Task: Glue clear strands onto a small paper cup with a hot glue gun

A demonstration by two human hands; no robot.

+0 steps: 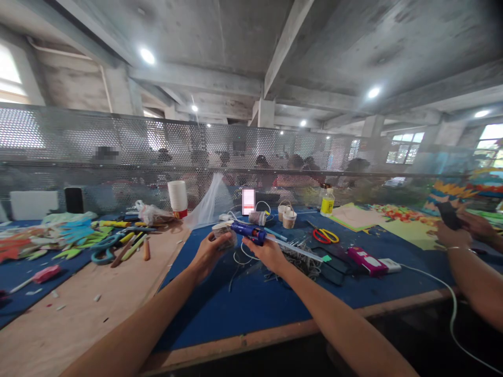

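My left hand [210,251] is closed around a small round cup-like object [223,234] held above the blue mat [251,303]. My right hand [267,252] grips a blue glue gun [248,232] whose nozzle points left at that object. A clear glue stick [298,250] sticks out of the gun's back to the right. A white cord [239,259] loops under both hands.
A perforated metal screen [251,152] closes the table's far side. Scissors [325,235], a yellow bottle [327,201], small cups [289,217], a phone [248,201], stacked cups [177,198] and paper cut-outs [70,235] lie about. Another person's hands [459,230] hold a dark phone at right.
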